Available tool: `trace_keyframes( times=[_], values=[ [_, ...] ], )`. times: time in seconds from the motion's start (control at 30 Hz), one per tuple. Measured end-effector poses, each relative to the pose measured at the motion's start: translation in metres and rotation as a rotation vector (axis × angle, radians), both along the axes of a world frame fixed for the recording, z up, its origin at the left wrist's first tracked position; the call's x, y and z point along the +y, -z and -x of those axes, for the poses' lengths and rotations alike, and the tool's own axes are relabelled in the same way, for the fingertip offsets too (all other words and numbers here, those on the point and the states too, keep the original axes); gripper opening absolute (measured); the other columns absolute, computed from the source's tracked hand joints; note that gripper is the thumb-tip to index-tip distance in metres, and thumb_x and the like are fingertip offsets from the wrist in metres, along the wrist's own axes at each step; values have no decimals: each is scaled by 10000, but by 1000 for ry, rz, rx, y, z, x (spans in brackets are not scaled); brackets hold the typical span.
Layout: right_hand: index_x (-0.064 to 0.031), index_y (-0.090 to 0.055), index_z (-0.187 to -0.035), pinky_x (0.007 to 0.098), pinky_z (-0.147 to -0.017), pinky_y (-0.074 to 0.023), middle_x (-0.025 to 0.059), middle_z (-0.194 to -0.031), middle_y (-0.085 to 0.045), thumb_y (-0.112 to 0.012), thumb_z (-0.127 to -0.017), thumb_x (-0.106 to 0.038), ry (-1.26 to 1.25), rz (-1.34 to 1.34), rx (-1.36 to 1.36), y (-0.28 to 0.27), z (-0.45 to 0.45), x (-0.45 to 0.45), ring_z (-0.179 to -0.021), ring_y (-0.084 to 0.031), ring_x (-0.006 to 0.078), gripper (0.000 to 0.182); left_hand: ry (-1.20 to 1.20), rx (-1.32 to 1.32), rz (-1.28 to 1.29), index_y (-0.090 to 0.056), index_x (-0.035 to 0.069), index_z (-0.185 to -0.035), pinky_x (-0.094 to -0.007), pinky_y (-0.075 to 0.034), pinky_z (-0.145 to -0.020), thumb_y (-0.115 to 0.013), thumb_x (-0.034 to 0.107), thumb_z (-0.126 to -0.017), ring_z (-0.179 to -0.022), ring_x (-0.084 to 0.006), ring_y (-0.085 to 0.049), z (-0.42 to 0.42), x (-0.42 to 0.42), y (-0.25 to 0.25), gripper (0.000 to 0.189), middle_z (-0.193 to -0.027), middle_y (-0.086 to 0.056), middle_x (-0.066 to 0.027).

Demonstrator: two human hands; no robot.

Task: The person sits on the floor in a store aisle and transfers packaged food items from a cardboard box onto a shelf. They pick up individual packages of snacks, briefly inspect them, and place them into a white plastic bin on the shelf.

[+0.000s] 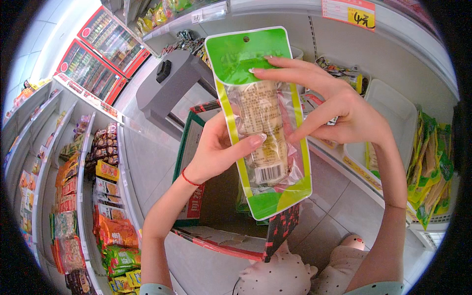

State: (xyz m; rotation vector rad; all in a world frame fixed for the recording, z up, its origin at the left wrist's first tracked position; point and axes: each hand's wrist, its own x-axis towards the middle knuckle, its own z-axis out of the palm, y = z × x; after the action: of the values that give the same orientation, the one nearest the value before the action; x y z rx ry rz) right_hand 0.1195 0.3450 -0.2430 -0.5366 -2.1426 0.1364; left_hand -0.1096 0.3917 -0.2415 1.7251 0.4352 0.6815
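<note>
A clear plastic packet [271,118] with green and yellow borders holds a pale, wrapped food item. Its printed back, with small writing and a barcode, faces me. My left hand [217,149] grips its left edge, thumb across the front. The spread fingers of my right hand [343,108] touch the packet's upper front and right side without visibly gripping it. Below the packet is an open cardboard box [217,210] with a dark interior and green and red-black printed sides. Another green-edged packet is partly visible inside; the held packet hides much of that area.
A shelf on the right holds white plastic bins [391,121] and green-yellow packets [429,169]. Snack shelves [83,206] line the left. Beyond the box stands a grey plastic frame [177,84]. Red-framed drink coolers [103,51] are farther back. My clothed knees are below.
</note>
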Motion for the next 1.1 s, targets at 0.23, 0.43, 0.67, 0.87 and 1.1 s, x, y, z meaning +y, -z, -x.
trace_keyframes(
  times=[0.23, 0.43, 0.67, 0.87, 1.1],
  values=[
    [-29, -648, -706, 362, -859, -389, 186, -1058, -528, -456, -604, 114, -77, 381, 326, 2, -35, -5, -1020, -497, 284, 260, -34, 49, 36, -478, 0, -1021, -226, -455, -705, -597, 1, -730, -828, -91, -547, 1, 4, 2, 314, -958, -569, -48],
    [8, -597, -734, 239, -629, -470, 130, -846, -590, -435, -707, 64, 232, 595, 343, 19, -86, 3, -714, -578, 138, 174, -32, -3, 138, -480, 4, -1023, -239, -451, -721, -604, 2, -715, -842, -105, -553, 2, 11, 7, 333, -972, -570, -63],
    [6, -599, -812, 227, -567, -481, 94, -746, -615, -554, -766, -239, 534, 1344, -94, 89, -180, 0, -647, -591, 123, 254, -70, -103, 284, -490, -14, -1041, -264, -421, -772, -524, -19, -659, -887, -158, -541, 6, 16, 4, 383, -975, -568, -98],
    [117, -444, -1067, 389, -713, -489, 250, -1020, -522, -592, -731, -379, 956, 2477, -255, 197, -226, -6, -842, -579, 330, 617, -140, -150, 357, -512, -27, -996, -245, -406, -758, -439, 49, -611, -817, -169, -533, 8, 25, 9, 399, -941, -567, -107],
    [154, -278, -1164, 383, -928, -342, 292, -1183, -375, -707, -554, -503, 1090, 2196, -121, 188, -195, -44, -1050, -467, 326, 993, -44, 134, 288, -503, -53, -1014, -278, -440, -771, -506, 118, -526, -828, -191, -569, 21, 52, 20, 517, -936, -583, -118]
  ],
)
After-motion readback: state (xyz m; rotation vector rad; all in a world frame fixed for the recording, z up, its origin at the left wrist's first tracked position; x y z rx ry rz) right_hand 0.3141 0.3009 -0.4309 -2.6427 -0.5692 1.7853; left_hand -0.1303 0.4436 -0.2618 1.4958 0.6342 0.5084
